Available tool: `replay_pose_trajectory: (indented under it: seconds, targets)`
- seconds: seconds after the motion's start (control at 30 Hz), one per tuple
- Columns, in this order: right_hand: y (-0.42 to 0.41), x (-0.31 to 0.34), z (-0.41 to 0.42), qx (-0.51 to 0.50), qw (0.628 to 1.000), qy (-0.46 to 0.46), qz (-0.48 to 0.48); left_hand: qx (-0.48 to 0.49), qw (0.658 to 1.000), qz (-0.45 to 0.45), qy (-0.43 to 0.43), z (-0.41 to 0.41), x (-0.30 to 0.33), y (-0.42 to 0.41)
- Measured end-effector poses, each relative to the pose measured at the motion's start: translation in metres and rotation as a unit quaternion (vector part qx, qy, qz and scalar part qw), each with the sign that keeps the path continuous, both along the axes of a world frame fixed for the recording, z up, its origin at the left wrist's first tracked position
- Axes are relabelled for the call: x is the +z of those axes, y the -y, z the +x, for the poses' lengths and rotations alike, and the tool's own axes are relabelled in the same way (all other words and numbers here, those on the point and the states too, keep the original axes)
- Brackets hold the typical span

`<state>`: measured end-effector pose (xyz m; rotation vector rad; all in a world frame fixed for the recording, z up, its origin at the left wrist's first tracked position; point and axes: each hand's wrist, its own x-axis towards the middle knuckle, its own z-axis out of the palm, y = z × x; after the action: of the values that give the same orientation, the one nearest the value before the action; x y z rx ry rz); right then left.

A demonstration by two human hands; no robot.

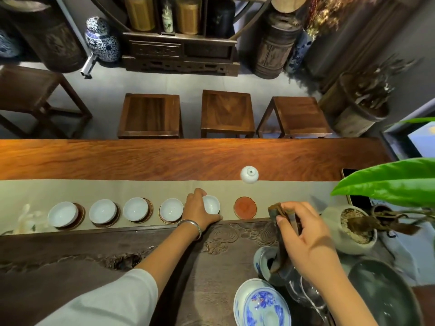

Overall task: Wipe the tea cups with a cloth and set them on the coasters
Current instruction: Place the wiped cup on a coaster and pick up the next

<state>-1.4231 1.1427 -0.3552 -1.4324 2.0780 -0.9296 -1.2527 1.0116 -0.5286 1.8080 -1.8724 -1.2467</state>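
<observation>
Nearest us, the right hand pinches a folded brown cloth above the blue-and-white porcelain ware. Beyond it, the left hand grips a white porcelain tea cup, upright in the row on the beige runner; we judge it is being seated on its coaster. Four white cups sit on coasters to the left. One round red coaster is bare. Farther off, an inverted white cup rests on the wooden table. We expect it needs fetching, turning and wiping next.
</observation>
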Motion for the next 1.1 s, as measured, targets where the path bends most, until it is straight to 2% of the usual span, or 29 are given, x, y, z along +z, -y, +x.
replay_pose_trajectory:
  seconds: [0.27,0.5,0.93,1.1]
  targets:
    - [-0.003,0.005,0.004,-0.006,1.0,0.01,0.0,-0.012,1.0,-0.021,0.011,0.002,-0.002,-0.001]
    - [-0.005,0.004,0.0,-0.028,1.0,-0.011,-0.003,-0.063,0.989,-0.127,-0.035,-0.023,0.017,0.023]
    - [0.018,-0.006,0.001,-0.041,0.998,-0.035,0.035,-0.226,0.966,-0.12,0.033,-0.088,0.006,0.09]
    - [0.033,-0.018,-0.001,-0.061,0.997,-0.029,0.026,-0.26,0.961,-0.088,0.01,-0.106,-0.011,0.112]
